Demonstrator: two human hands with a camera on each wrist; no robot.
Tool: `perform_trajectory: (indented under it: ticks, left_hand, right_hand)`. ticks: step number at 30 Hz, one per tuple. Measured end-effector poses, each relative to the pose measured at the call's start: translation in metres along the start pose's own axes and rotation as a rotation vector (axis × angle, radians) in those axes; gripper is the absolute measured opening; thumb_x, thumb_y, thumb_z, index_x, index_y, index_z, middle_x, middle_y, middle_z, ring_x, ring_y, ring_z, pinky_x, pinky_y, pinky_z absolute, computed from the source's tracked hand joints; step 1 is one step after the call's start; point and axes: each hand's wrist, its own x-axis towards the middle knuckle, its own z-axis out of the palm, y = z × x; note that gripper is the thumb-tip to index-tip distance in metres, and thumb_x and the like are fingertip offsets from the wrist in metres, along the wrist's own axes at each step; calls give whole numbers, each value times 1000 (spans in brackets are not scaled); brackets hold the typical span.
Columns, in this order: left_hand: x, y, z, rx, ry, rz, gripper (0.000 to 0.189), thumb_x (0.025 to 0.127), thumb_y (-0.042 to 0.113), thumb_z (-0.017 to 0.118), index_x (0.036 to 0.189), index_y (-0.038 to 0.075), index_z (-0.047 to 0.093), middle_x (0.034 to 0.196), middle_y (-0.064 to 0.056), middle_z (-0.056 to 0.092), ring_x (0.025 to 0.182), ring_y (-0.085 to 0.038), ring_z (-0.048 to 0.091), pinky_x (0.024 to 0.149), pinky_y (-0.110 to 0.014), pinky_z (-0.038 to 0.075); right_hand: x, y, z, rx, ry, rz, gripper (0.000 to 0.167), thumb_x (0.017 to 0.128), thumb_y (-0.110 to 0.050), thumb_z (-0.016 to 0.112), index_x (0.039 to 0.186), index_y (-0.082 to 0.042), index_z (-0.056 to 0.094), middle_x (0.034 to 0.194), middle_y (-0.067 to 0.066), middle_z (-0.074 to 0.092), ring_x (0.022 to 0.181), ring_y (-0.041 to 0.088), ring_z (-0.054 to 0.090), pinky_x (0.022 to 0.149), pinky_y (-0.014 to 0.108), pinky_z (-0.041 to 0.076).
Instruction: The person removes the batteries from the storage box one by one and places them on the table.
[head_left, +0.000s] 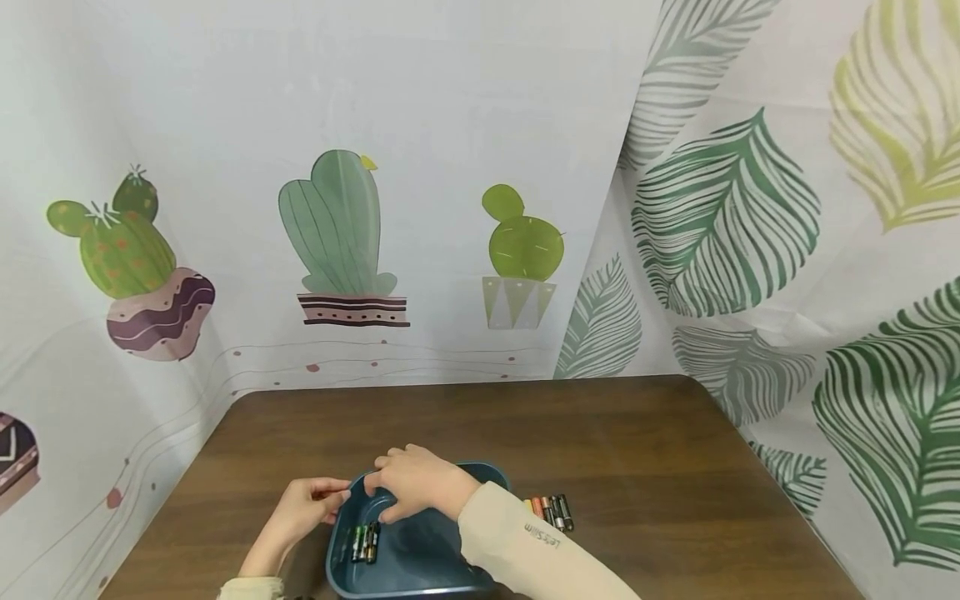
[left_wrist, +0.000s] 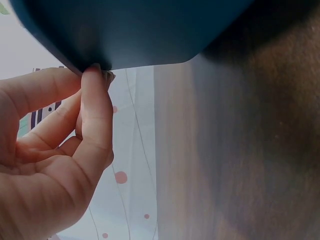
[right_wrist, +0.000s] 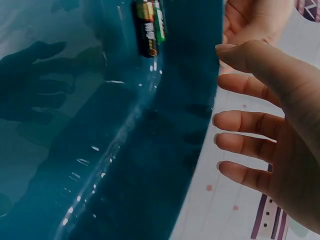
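Observation:
A dark blue plastic tray stands at the front of the table. Thumb and fingers of my left hand pinch its rim at the left, and in the left wrist view they meet at the edge of the tray. Over the tray's far left part reaches my right hand, palm down. The right wrist view has the right hand with spread, fairly straight fingers, tips right at the rim. Several batteries lie side by side inside the tray, near its left wall.
More batteries lie in a row on the brown wooden table, right of the tray, partly behind the right sleeve. A white cloth with cactus and leaf prints hangs behind the table.

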Motion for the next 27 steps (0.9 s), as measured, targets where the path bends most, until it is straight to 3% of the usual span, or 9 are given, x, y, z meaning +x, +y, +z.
perform_trajectory:
  ticks: [7,14,27]
  left_hand:
    - [1,-2,-2,0,-21,0,25,90,3,64,107,-15,65,85,-13,69,69,-20,63,61,-31,57]
    - [0,-1,-5,2,-53,55,26,90,1,63,108,-18,62,88,-19,69,71,-24,65,61,-32,57]
    - [0,0,-4,-1,-43,39,26,90,2,63,108,-17,63,90,-18,69,69,-22,64,61,-34,57]
  right_hand:
    - [7,-8,5,-34,-76,-6,37,84,-52,69,117,-38,63,109,-17,57,99,3,50,88,22,43]
    - [13,-14,10,-50,-122,-14,36,83,-53,70,114,-38,64,109,-17,57,92,3,49,79,21,43]
    - [25,-19,26,-108,-163,-11,35,77,-62,70,100,-37,64,96,-17,55,85,4,49,69,20,42]
